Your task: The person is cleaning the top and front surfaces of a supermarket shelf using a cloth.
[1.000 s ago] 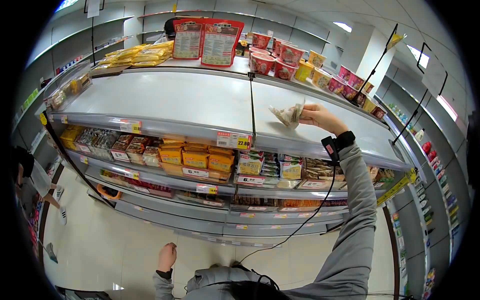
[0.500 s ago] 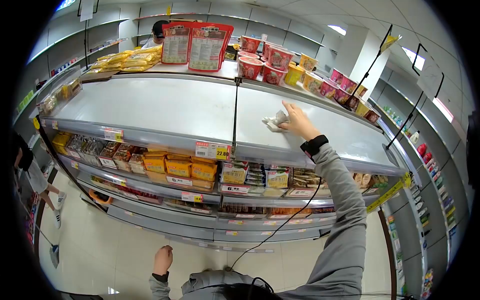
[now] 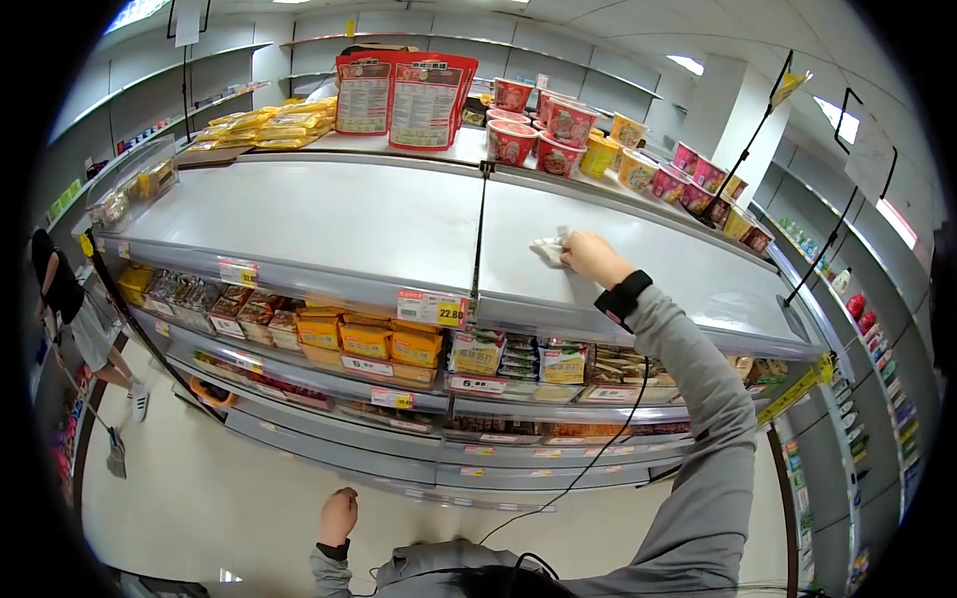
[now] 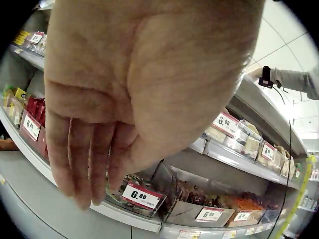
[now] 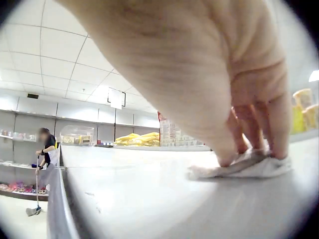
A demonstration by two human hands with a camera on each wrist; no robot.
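Note:
In the head view, my right hand (image 3: 596, 257) holds a crumpled white wipe (image 3: 547, 249) down on the top shelf (image 3: 638, 274), right of the divider. Seen from the right wrist, the thumb and fingertips press into the wipe (image 5: 244, 168), which lies bunched flat on the white shelf surface (image 5: 134, 189). My left hand (image 3: 339, 515) hangs low in front of the lower shelves, with nothing in it. Its palm and loosely extended fingers (image 4: 79, 149) fill much of the left wrist view.
Red pouches (image 3: 429, 105), yellow packets (image 3: 269, 125) and several noodle cups (image 3: 570, 125) stand along the top ledge behind. Packaged snacks (image 3: 364, 339) fill the shelf below. A black cable (image 3: 608, 448) hangs from my right wrist. At left, a person (image 3: 75, 299) holds a long-handled broom (image 3: 116, 453).
My right hand has lowered the wipe from above the shelf onto its surface, and its spread fingers have drawn in. The left hand stays low. The person at left has shifted.

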